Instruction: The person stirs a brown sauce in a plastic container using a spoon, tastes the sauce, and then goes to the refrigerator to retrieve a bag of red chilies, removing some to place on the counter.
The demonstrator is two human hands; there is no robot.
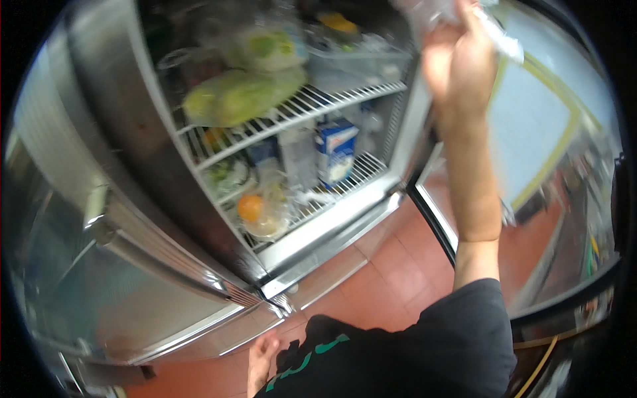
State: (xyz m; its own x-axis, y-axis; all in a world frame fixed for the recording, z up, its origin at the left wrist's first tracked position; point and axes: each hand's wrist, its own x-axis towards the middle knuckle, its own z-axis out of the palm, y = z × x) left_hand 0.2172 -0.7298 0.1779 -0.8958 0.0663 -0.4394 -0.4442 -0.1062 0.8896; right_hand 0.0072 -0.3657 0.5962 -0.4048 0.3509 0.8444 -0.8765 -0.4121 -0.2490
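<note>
My right hand (455,54) is raised at the top, beside the right edge of the open fridge. It grips clear plastic, seemingly a bag (505,42), that shows on both sides of the fingers; its contents are cut off by the frame and blurred. Low down, my left hand (264,355) hangs beside my body, away from the shelves; its fingers look curled, and blur hides their exact pose. Before me on the upper wire shelf (298,119) lie bagged green vegetables (244,97) next to a clear plastic bin (356,69).
On the lower rack stand a blue carton (337,151) and a bag with an orange fruit (250,208). The glass door (433,209) swings out at right, behind my forearm. A closed glass door with a metal handle (164,253) is at left. Red tiles (393,273) cover the floor.
</note>
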